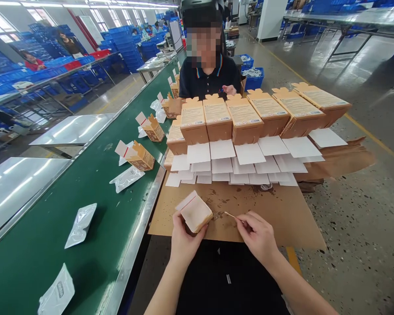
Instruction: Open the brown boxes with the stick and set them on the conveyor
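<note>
My left hand [186,239] is wrapped round a small cardboard box [197,213], tilted so its pale face and a flap with a red line face me. To its right, my right hand [258,234] pinches a thin stick with a light tip [230,214], perhaps a cotton swab. The stick points toward the box but stays apart from it. Both hands are over a brown cardboard sheet [292,223] with dark smudges. Behind them stand stacked flattened brown boxes [246,122] with white flaps [249,154] hanging toward me.
On the left runs a green conveyor belt [95,175] with a metal edge. It carries white plastic packets [81,225] and open small boxes [139,156]. Across the stacks a person [202,81] in a dark polo shirt has a hand near the belt's boxes.
</note>
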The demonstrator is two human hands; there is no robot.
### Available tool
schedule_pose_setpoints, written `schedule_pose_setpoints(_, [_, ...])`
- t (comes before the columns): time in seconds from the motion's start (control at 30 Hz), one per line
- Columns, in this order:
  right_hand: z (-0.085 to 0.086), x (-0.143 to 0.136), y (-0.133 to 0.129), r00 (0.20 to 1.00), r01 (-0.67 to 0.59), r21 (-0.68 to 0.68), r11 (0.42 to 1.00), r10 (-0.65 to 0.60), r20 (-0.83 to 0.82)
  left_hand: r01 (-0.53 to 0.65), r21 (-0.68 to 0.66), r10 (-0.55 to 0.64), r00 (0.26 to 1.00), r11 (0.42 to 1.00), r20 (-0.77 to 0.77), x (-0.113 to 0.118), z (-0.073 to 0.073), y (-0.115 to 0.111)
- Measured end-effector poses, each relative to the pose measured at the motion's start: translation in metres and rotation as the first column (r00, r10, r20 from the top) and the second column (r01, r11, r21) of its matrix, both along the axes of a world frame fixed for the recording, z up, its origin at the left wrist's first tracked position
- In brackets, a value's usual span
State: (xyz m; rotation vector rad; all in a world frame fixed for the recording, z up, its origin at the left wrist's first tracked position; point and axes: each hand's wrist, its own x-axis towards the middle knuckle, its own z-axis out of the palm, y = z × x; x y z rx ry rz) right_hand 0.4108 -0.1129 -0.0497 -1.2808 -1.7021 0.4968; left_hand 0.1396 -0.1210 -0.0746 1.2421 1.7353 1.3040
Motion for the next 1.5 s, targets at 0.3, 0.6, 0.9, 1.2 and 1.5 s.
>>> schedule_pose_setpoints(0.3, [0.017, 0.027, -0.012, 0.988, 0.126, -0.029, 0.992, -0.128, -0.087, -0.111, 0.028, 0.114, 0.973, 0.993, -0.201, -0.032, -0.004, 0.006])
schedule_pose_setpoints(0.6, [0.014, 0.064, -0.022, 0.975, 0.211, -0.035, 0.977, -0.213, -0.067, -0.373, -0.013, 0.369, 0.912, 0.928, 0.18, -0.152, 0.048, 0.044])
schedule_pose_setpoints(0.9, [0.014, 0.078, -0.01, 0.974, 0.225, -0.013, 0.974, -0.225, 0.02, -0.582, -0.16, 0.562, 0.812, 0.797, -0.157, -0.194, 0.059, 0.056])
schedule_pose_setpoints(1.2, [0.021, 0.112, -0.025, 0.92, 0.392, -0.057, 0.918, -0.391, 0.028, -0.3, 0.537, 0.419, 0.901, 0.789, -0.112, -0.127, 0.052, 0.057])
schedule_pose_setpoints(1.5, [0.036, 0.093, -0.02, 0.939, 0.338, -0.002, 0.941, -0.337, -0.061, -0.131, -0.18, 0.129, 0.991, 0.975, -0.021, -0.086, 0.139, 0.273])
